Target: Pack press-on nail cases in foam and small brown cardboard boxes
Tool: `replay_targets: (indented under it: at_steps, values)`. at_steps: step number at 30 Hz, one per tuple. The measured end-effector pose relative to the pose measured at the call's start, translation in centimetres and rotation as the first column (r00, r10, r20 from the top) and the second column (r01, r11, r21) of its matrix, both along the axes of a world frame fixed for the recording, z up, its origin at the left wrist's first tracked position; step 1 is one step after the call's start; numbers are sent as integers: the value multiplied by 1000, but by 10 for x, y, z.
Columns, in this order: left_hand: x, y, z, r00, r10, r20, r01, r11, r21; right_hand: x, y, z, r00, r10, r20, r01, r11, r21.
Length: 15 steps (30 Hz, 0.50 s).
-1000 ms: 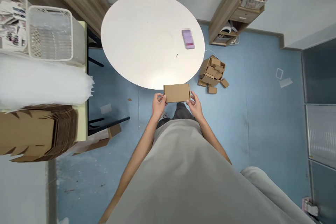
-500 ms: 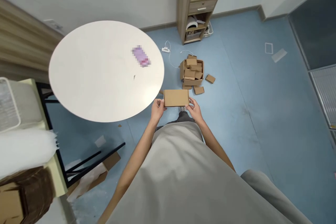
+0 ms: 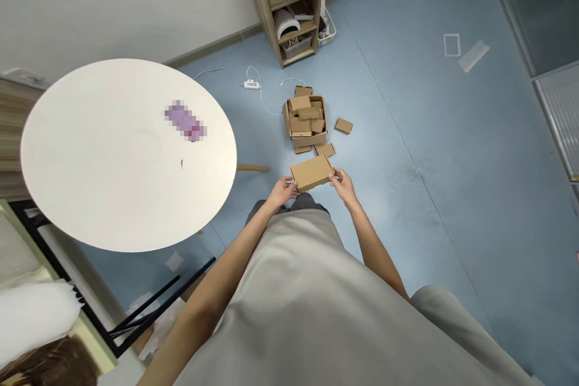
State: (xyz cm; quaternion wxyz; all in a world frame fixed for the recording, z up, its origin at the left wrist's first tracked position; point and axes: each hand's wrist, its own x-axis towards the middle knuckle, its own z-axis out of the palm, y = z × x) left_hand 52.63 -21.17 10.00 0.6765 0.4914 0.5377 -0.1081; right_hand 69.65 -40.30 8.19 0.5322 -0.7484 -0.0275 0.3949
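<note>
Clock directions are taken from the held box. At eight o'clock, at the border of the view, lies a white roll (image 3: 34, 319). At nine o'clock stands a round white table (image 3: 113, 193); on its top, toward two o'clock, there is a purple item (image 3: 184, 122), too blurred to recognise. A white power adapter (image 3: 252, 85) lies on the floor at eleven o'clock.

The left hand (image 3: 284, 190) pinches the box at its eight o'clock corner, with thumb and fingers. At twelve o'clock, far away, is a wooden cabinet (image 3: 254, 0); nearer, in the same direction, stands an open carton (image 3: 310, 140) filled with small brown boxes (image 3: 300, 125). The held brown box (image 3: 312, 173) is between the two hands, in front of the body, slightly turned. The right hand (image 3: 344, 186) pinches its three o'clock end. At one o'clock, a loose small box (image 3: 344, 126) rests on the floor.
</note>
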Motion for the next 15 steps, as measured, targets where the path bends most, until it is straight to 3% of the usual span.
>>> replay_targets:
  at_steps: [4,8,11,15]
  values:
    - [43,3,-10,995,-99,-13,99,995,-23,29,-2,-12,999,-40,1,40,999,-19]
    - [72,8,-14,974,-216,-65,223,964,143,62,-4,-27,990,-129,62,136,984,-116]
    - [71,11,-10,953,-282,-108,301,920,250,77,-8,-38,982,-167,91,182,966,-184]
    - [41,12,3,947,-300,-116,319,917,237,72,-13,-45,989,-148,12,148,974,-169]
